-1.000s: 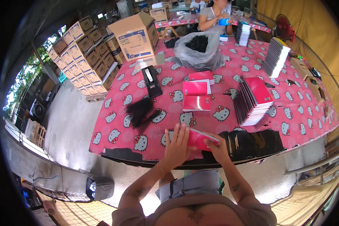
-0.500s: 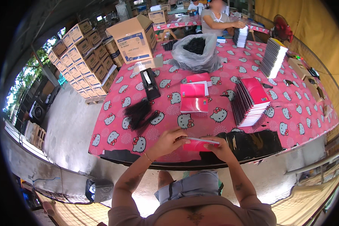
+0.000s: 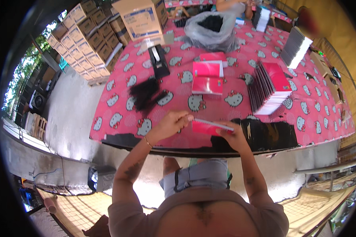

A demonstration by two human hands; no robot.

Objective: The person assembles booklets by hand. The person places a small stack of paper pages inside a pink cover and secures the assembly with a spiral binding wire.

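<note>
My right hand grips the right end of a small red notebook, tilted above the table's near edge with its bound edge facing up. Beside the notebook's left end, my left hand is closed in a pinch; whatever lies between its fingertips is too small to make out. Farther in, a few red spiral notebooks lie overlapping. To their right rises a tall stack of red spiral notebooks. A heap of thin black binding coils lies left of the middle, near a black tape dispenser.
A clear plastic bag of black coils and an open carton stand at the back. Another notebook stack is at far right. Stacked cartons stand on the floor at left. A co-worker's arm shows beyond the table.
The view has tipped so the table sits higher in it. My left fingers have shifted from the notebook's bound edge to just off its left end. My right hand keeps its grip.
</note>
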